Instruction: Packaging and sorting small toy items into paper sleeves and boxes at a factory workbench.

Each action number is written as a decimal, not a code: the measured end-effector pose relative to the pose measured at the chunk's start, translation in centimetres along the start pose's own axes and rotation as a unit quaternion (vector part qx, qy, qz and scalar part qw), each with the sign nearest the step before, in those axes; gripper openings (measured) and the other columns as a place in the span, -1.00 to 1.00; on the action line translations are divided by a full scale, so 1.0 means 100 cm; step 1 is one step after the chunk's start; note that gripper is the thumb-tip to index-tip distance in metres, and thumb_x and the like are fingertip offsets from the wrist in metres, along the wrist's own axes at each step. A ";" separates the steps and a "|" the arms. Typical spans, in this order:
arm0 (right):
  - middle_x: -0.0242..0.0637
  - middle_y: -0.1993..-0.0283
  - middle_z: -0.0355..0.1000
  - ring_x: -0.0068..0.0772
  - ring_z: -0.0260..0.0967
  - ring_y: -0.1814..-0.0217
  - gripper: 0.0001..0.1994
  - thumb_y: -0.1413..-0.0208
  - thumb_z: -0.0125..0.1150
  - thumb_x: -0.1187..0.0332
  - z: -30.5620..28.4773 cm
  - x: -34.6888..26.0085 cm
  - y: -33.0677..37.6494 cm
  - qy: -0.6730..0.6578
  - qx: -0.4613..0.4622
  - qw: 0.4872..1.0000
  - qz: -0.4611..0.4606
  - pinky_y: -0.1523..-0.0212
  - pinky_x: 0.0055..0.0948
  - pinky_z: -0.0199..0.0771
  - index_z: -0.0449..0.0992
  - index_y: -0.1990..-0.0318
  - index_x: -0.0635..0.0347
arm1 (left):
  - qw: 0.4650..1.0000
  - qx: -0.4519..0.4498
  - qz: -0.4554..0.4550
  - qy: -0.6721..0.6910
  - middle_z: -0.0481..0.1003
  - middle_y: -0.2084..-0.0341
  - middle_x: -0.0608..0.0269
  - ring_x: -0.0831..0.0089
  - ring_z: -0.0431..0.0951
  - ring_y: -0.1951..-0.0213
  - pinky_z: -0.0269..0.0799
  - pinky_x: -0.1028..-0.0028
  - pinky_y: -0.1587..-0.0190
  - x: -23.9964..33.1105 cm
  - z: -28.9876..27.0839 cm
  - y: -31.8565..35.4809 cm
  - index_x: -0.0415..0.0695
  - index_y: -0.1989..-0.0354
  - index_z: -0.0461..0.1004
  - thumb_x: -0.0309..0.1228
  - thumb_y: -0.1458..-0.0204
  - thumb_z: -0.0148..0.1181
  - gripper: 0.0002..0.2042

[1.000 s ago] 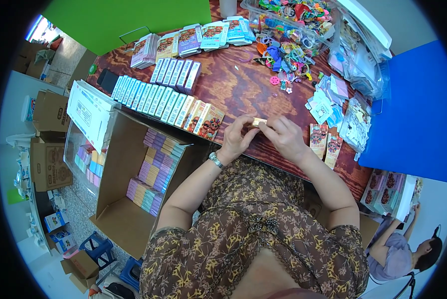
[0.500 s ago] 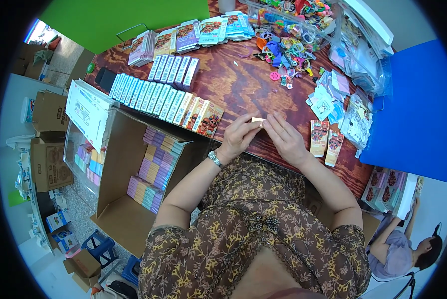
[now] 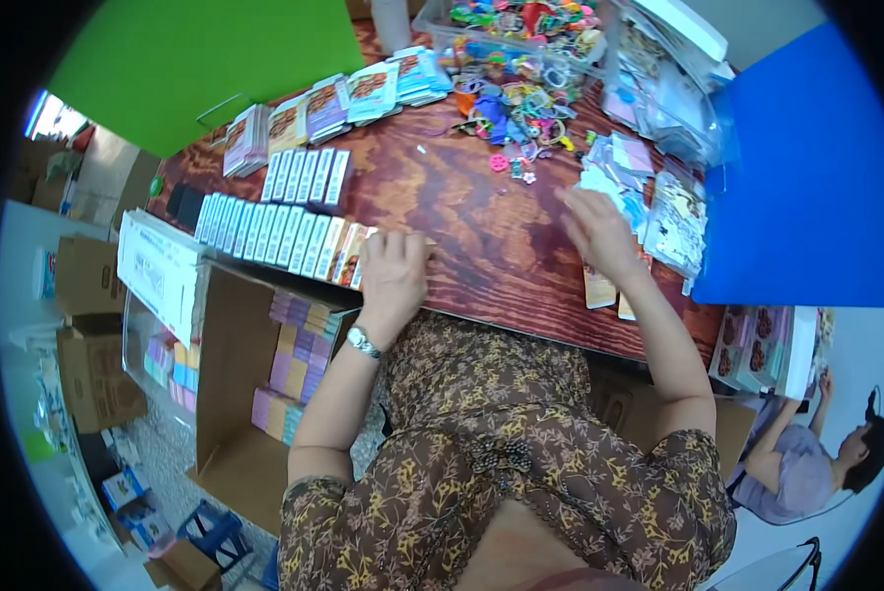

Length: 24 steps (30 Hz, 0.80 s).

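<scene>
Orange cartons (image 3: 350, 261), red-brown grained table (image 3: 481, 266), brown garment (image 3: 570, 463) with yellow floral print, green panel (image 3: 205, 69), blue panel (image 3: 806, 187)

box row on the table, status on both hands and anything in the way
Box row upright. Left hand covering its right end, grip hidden. Right hand partly blocking view of two orange-yellow cartons, fingers extended.

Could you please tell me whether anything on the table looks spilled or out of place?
Mildly: colorful trinkets lie loose on the table beside a clear plastic bin, as if spilled, and a small white scrap sits apart from them. Nothing looks clearly damaged.
</scene>
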State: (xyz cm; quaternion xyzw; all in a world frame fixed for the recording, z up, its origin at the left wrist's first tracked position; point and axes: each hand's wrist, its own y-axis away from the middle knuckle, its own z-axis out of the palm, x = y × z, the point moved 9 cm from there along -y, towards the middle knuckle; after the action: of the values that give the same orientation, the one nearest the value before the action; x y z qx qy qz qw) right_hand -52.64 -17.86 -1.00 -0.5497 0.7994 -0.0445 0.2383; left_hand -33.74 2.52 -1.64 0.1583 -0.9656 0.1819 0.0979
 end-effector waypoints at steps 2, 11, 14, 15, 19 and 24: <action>-0.05 -0.16 0.47 0.04 0.40 -0.20 -0.56 -0.14 0.30 0.38 -0.008 0.058 0.004 0.079 0.000 0.992 0.103 -0.20 -0.13 0.43 0.48 -0.21 0.16 | 0.997 0.029 0.033 -0.057 0.48 0.14 0.04 0.04 0.42 -0.02 0.27 0.02 -0.16 -0.008 0.003 -0.002 -0.17 0.12 0.48 -0.46 -0.03 0.15 -0.77; -0.05 0.02 0.54 0.07 0.45 -0.09 -0.36 0.00 0.42 -0.06 -0.005 0.089 0.031 0.107 -0.205 0.955 0.184 -0.09 -0.05 0.51 0.48 -0.18 0.09 | 0.970 0.017 0.075 -0.230 0.45 -0.04 -0.04 -0.03 0.35 -0.17 0.08 -0.18 -0.32 -0.028 0.031 -0.002 -0.22 -0.07 0.45 -0.40 -0.03 0.13 -0.61; -0.09 0.06 0.54 0.05 0.47 -0.05 -0.25 0.11 0.44 -0.21 0.003 0.067 0.044 0.136 -0.223 0.954 0.150 0.01 -0.04 0.55 0.47 -0.19 0.02 | 0.964 0.003 0.080 -0.255 0.43 -0.09 -0.02 -0.04 0.34 -0.18 0.06 -0.21 -0.31 -0.026 0.033 -0.003 -0.20 -0.10 0.44 -0.28 -0.10 0.17 -0.59; -0.09 0.07 0.54 0.04 0.48 -0.04 -0.22 0.13 0.45 -0.22 0.011 0.060 0.046 0.173 -0.256 0.939 0.151 0.04 -0.03 0.56 0.44 -0.22 -0.03 | 0.964 0.002 0.082 -0.254 0.43 -0.09 -0.02 -0.04 0.34 -0.18 0.06 -0.21 -0.31 -0.024 0.032 -0.004 -0.20 -0.10 0.44 -0.28 -0.10 0.17 -0.59; -0.08 0.06 0.50 0.03 0.49 -0.02 -0.26 0.09 0.44 -0.10 0.033 0.060 0.058 0.198 -0.278 0.928 0.151 0.09 -0.02 0.57 0.39 -0.27 -0.10 | 0.972 0.005 0.069 -0.224 0.41 -0.13 -0.01 -0.05 0.33 -0.21 0.04 -0.28 -0.31 -0.020 0.022 -0.007 -0.12 -0.15 0.45 -0.02 -0.14 0.20 -0.48; 0.02 0.00 0.47 0.11 0.47 0.00 -0.31 0.07 0.39 0.02 0.017 0.033 0.031 0.016 -0.152 0.979 0.137 -0.04 -0.05 0.52 0.40 -0.26 -0.03 | 0.986 -0.007 0.067 -0.154 0.22 -0.35 -0.06 -0.08 0.21 -0.35 -0.01 -0.27 -0.36 0.011 0.000 -0.011 -0.09 -0.37 0.24 -0.09 -0.10 0.30 -0.31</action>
State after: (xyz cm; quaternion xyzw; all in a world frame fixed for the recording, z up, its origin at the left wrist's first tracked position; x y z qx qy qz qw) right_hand -55.45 -19.32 -4.65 -0.4643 0.8682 0.1015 0.1427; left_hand -34.39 1.20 -1.01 0.1182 -0.9788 0.1545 -0.0636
